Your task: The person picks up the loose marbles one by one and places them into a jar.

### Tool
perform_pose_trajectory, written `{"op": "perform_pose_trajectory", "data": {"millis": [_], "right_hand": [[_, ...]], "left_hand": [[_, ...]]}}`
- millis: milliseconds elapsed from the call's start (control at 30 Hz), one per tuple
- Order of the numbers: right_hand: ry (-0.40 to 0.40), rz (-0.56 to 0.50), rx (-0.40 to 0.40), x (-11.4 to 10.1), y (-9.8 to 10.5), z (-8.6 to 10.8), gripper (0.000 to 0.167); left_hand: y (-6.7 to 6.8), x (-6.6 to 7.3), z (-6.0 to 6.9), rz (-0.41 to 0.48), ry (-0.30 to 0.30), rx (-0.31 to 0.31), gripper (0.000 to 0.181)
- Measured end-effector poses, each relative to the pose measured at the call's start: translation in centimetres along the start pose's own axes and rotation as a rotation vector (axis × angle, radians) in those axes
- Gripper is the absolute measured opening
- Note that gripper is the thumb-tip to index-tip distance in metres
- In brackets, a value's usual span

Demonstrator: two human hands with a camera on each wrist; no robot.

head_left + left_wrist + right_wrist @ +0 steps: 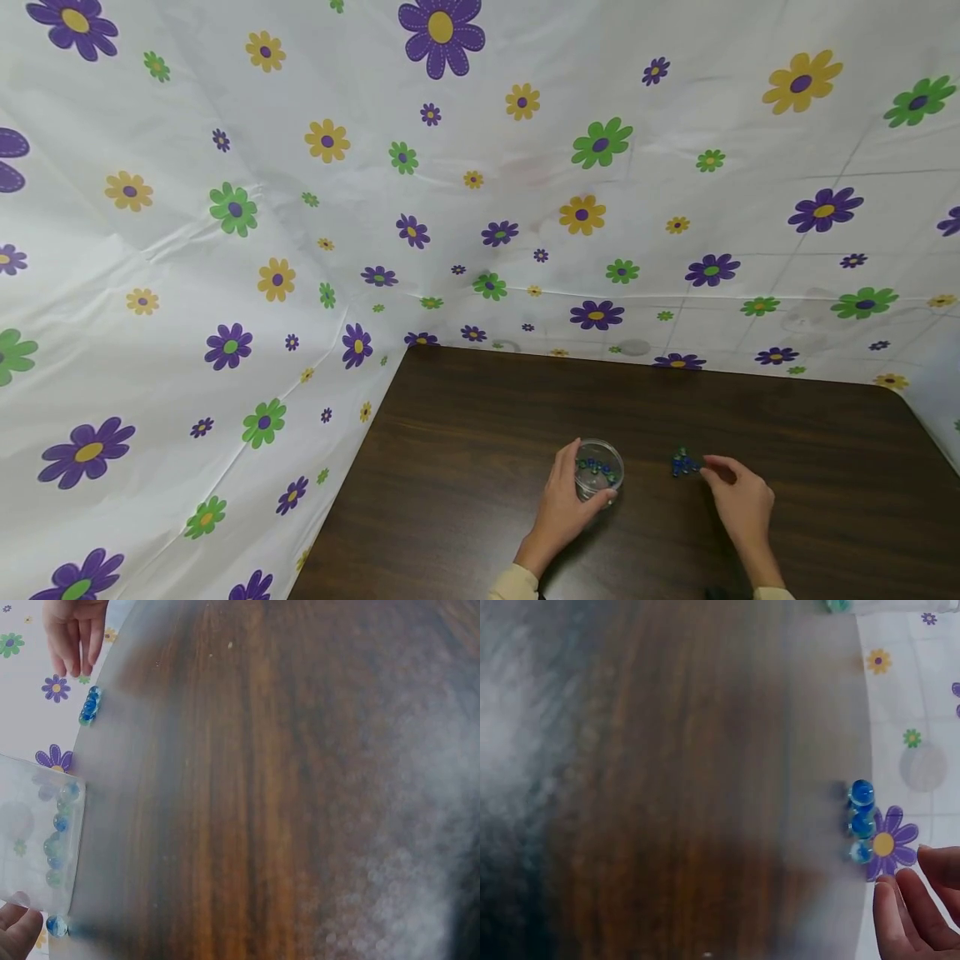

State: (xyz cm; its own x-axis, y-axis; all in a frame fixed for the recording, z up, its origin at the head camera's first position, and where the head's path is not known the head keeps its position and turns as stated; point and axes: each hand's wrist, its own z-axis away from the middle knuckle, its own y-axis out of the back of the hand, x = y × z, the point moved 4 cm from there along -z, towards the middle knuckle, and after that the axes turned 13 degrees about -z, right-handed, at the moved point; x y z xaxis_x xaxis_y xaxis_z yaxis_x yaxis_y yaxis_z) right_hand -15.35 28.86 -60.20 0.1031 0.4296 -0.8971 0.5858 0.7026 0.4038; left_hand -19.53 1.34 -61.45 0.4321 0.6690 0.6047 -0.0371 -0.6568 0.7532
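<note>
Blue marbles [861,823] lie beside parted right fingers [921,907] while left fingers [566,468] grip a cup [611,452].

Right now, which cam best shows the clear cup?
Head: it looks down into the clear cup, showing its rim and the marbles inside; the left hand covers part. Left wrist has its wall close up, cut off at frame left; right wrist catches only a sliver, top right.

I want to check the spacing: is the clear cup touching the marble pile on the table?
Apart: the head view shows bare brown tabletop between the clear cup and the marble pile.
</note>
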Motion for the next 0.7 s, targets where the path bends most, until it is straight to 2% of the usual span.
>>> {"op": "perform_pose_trajectory", "data": {"millis": [233, 700], "right_hand": [[-0.056, -0.006, -0.023, 0.8, -0.3, -0.3, 0.018], [-0.047, 0.0, -0.067, 1.7, -0.9, -0.9, 0.02]], "left_hand": [[0.0, 0.0, 0.0, 0.0, -0.007, 0.002, 0.086], [0.0, 0.0, 0.0, 0.003, -0.007, 0.008, 0.086]]}}
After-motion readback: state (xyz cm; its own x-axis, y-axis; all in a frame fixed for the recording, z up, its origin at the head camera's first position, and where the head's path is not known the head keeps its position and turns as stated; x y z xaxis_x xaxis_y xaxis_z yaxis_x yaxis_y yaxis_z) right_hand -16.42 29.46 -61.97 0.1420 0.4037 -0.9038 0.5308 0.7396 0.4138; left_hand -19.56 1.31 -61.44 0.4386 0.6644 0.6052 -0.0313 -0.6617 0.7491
